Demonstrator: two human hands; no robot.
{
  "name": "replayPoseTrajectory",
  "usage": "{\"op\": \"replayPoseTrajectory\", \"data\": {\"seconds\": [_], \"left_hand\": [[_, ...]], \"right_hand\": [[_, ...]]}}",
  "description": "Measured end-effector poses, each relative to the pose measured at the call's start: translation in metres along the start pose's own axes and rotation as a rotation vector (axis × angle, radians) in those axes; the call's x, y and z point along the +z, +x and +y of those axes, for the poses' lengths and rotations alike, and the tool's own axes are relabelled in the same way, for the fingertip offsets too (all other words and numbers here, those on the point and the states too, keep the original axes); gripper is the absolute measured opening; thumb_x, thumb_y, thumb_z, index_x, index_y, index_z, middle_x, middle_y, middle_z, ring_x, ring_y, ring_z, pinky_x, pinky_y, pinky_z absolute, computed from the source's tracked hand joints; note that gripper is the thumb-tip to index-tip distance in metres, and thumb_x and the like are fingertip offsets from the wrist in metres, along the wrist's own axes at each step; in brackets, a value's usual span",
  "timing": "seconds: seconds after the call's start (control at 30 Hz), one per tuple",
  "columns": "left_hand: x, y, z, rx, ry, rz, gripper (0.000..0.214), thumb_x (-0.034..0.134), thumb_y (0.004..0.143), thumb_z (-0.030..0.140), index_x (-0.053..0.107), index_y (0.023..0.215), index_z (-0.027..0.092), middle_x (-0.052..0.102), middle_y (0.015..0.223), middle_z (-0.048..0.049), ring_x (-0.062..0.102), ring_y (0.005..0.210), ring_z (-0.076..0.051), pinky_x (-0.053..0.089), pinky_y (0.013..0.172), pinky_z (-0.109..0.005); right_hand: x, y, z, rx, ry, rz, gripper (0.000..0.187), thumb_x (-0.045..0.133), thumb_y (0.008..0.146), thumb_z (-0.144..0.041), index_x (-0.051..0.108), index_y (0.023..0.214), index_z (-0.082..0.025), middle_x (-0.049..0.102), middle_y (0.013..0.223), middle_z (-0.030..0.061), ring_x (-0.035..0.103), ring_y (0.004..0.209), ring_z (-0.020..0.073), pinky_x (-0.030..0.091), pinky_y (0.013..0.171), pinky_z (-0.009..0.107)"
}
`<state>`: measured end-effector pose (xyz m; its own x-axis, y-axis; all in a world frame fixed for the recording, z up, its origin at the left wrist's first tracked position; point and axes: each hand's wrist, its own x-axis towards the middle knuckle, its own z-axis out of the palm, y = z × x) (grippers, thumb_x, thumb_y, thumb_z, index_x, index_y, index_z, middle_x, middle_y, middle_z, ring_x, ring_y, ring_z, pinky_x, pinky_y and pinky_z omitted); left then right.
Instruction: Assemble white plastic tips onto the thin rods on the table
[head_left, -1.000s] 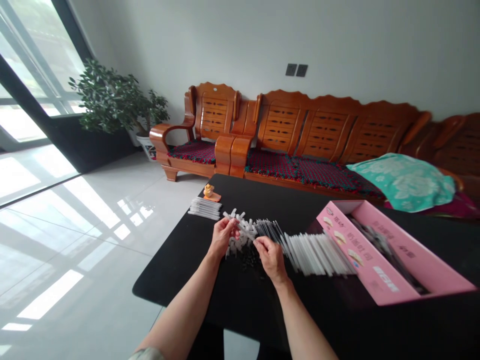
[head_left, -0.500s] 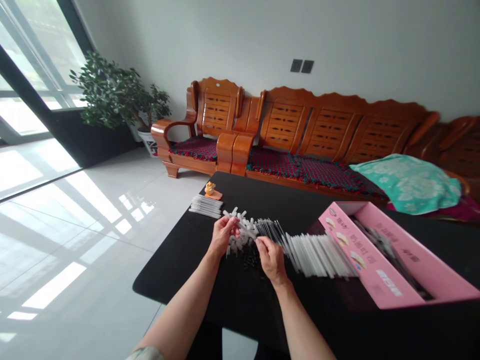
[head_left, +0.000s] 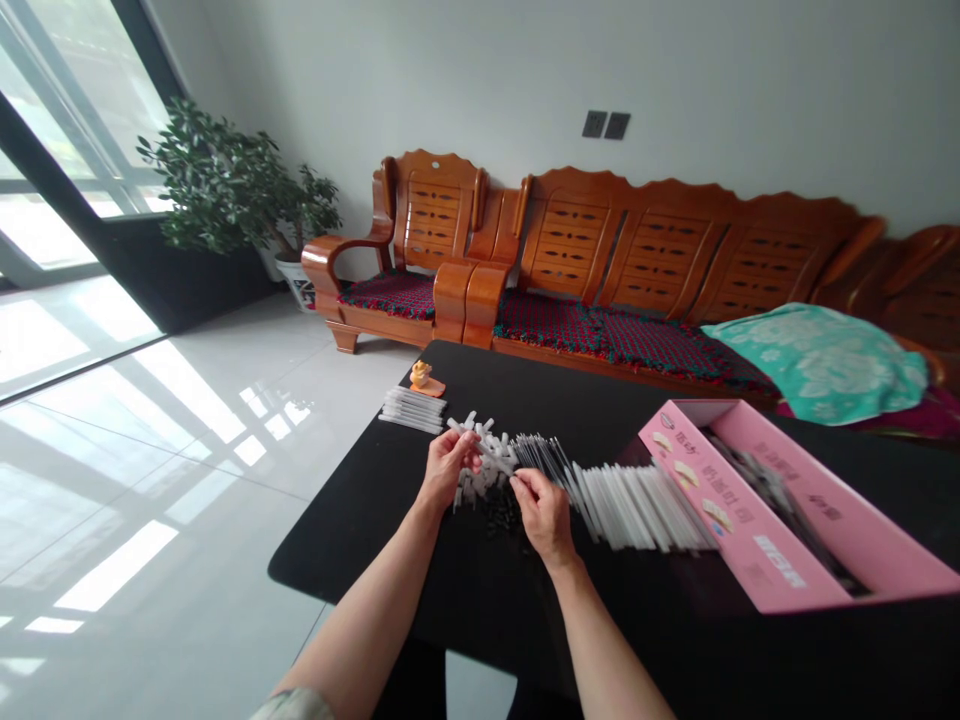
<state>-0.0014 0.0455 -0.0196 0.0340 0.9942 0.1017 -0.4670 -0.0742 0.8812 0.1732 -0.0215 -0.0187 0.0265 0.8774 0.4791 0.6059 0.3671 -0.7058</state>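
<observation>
Over a pile of small white pen caps (head_left: 474, 488), my left hand (head_left: 448, 465) pinches a slim whitish pen (head_left: 491, 462). The closed fingertips of my right hand (head_left: 544, 512) are at the pen's other end. Its outline partly blends into the white caps behind it. Small black plugs (head_left: 502, 515) lie between my hands, close to the right fingers. Dark, thin pen refills (head_left: 541, 455) are spread behind my right hand. To their right, a row of white pen barrels (head_left: 637, 507) lies side by side.
A pink box (head_left: 739, 530) with dark contents stands at the right on the black table (head_left: 360, 540). Several white pens (head_left: 412, 410) and a small orange figurine (head_left: 422, 376) lie at the far left corner. Behind stands a wooden sofa (head_left: 574, 240).
Both hands stay nearly in place, still pinching the pen. The view has shifted very slightly; nothing on the table has visibly moved.
</observation>
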Motion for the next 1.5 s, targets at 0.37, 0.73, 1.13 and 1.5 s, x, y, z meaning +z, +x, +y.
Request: {"op": "replayPoseTrajectory", "data": {"seconds": [0.37,0.73,1.13,1.5], "left_hand": [[0.0001,0.0,0.001,0.01,-0.011,0.004,0.034,0.072,0.08,0.045,0.068,0.083,0.011,0.061,0.052,-0.0007,0.054,0.044,-0.01,0.044,0.044,-0.02],[-0.0005,0.0007,-0.0001,0.011,-0.002,0.003,0.035,0.072,0.08,0.045,0.068,0.083,0.011,0.061,0.053,-0.0008,0.054,0.044,-0.01,0.043,0.044,-0.02],[-0.0014,0.0017,-0.0017,0.009,-0.018,0.014,0.035,0.073,0.079,0.045,0.068,0.083,0.011,0.06,0.053,-0.0001,0.055,0.045,-0.01,0.044,0.044,-0.02],[0.0007,0.0004,0.0015,-0.012,-0.014,0.022,0.038,0.075,0.075,0.048,0.068,0.082,0.011,0.06,0.054,0.0005,0.054,0.044,-0.01,0.044,0.044,-0.021]], "right_hand": [[-0.0001,-0.0008,-0.0002,0.016,-0.027,0.013,0.026,0.055,0.091,-0.039,0.067,0.092,-0.016,0.064,0.064,0.0009,0.057,0.056,0.0125,0.041,0.057,0.021],[0.0009,-0.0002,0.0016,0.048,-0.009,0.007,0.027,0.058,0.089,-0.04,0.066,0.098,-0.016,0.06,0.059,-0.0016,0.054,0.052,0.0126,0.04,0.055,0.022],[0.0005,0.0,0.0,0.01,-0.028,-0.03,0.03,0.053,0.092,-0.04,0.068,0.099,-0.015,0.062,0.06,-0.0002,0.056,0.053,0.0119,0.041,0.056,0.021],[-0.0008,0.0005,-0.0025,0.007,-0.021,-0.037,0.031,0.05,0.094,-0.041,0.069,0.09,-0.017,0.066,0.066,0.003,0.059,0.058,0.0135,0.042,0.059,0.022]]}}
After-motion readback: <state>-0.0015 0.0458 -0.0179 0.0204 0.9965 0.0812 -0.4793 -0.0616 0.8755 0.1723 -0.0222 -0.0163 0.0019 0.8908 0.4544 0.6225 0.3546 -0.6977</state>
